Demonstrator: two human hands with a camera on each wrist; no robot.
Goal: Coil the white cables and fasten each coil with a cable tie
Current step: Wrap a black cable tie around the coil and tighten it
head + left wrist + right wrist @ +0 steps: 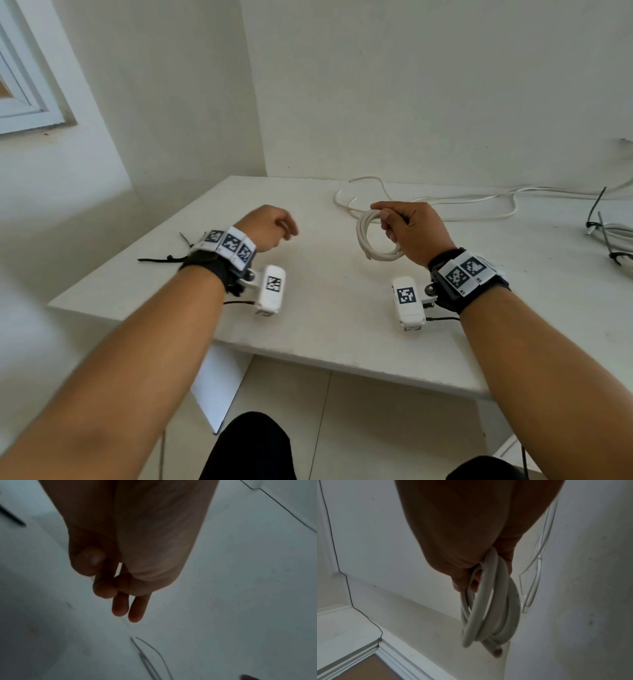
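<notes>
The right hand (411, 229) has its fingers (462, 582) curled round the white cable coil (373, 240), held above the bench (325, 308). Left of the coil, the left hand (270, 228) hangs loosely curled, holding nothing. Loose white cables (445, 202) lie behind the coil; black cable ties (164, 258) are partly hidden behind the left wrist. The wristband markers show no readable writing.

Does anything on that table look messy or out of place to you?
Mostly the loose white cable sprawled in tangled loops along the table's far edge, uncoiled. The right hand holds a neat coil with no tie on it yet. Nothing looks damaged.
</notes>
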